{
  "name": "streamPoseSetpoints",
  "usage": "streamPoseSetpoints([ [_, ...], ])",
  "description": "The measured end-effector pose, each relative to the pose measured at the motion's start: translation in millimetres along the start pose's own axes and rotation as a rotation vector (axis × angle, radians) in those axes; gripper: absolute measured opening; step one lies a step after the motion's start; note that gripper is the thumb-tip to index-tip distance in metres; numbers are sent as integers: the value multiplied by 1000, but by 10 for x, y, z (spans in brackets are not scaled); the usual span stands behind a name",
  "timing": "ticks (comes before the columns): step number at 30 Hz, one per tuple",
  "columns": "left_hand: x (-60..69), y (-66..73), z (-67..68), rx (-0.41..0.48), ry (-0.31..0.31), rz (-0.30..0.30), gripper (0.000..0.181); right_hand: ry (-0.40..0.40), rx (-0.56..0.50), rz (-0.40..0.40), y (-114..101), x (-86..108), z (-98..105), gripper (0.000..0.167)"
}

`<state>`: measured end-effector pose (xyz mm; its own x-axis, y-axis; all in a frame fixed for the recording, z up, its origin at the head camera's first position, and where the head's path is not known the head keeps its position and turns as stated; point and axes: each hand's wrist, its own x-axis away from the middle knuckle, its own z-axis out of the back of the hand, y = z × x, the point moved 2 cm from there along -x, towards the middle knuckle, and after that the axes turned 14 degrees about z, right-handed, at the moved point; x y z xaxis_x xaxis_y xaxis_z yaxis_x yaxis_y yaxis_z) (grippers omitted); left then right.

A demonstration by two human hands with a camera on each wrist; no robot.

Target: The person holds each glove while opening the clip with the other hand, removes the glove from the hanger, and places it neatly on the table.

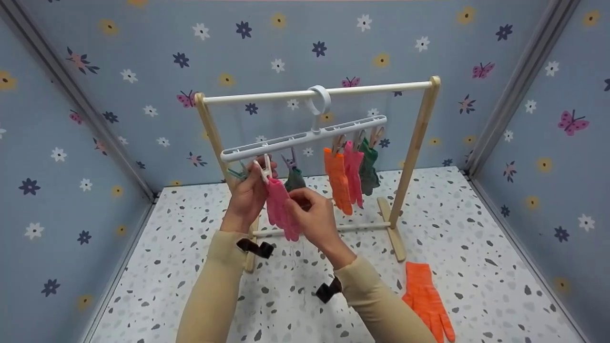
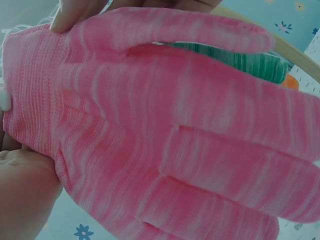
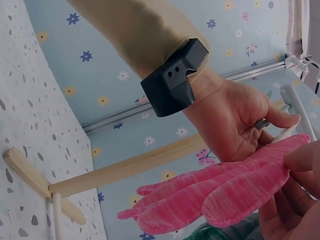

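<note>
A pink knit glove [image 1: 280, 207] hangs, fingers downward, below the left half of a white clip hanger [image 1: 305, 137]. At its cuff is a white clothespin [image 1: 266, 171], which my left hand [image 1: 245, 200] pinches, the thumb on it in the right wrist view. My right hand [image 1: 315, 216] pinches the glove's side near the cuff between thumb and fingers. In the left wrist view the pink glove [image 2: 125, 115] fills most of the picture and hides much of the clothespin. Behind it, a green glove [image 1: 295, 180] hangs from a purple clothespin [image 1: 289, 159].
Orange [image 1: 338, 178], pink [image 1: 353, 171] and green gloves [image 1: 370, 166] hang clipped on the hanger's right half. The hanger hooks over a wooden rack's white bar [image 1: 381, 88]. Another orange glove [image 1: 426, 297] lies on the speckled surface [image 1: 476, 257], front right. A teal clothespin [image 1: 237, 171] hangs at the left.
</note>
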<state>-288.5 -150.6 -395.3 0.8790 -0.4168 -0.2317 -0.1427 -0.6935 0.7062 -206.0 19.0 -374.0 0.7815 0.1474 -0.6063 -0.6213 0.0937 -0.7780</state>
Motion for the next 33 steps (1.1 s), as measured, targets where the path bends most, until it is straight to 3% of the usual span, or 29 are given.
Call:
streamPoseSetpoints([
  [4,5,-4,-4,-3,13,12,31,-5,5,3,20,2,-10,13],
  [13,6,-25,-30,-41,47,5,29,-5,5,-10,409,32,-62,13],
  [19,-18,-40,-42,-44,65,-17,28,21,22,26,437,34,-44,13],
  [26,-24,-47,-43,-48,129,-41,28,12,16,13,456,61,-31,10],
  [33,-34,-51,-54,-58,135,-40,28,20,29,16,476,79,2,8],
])
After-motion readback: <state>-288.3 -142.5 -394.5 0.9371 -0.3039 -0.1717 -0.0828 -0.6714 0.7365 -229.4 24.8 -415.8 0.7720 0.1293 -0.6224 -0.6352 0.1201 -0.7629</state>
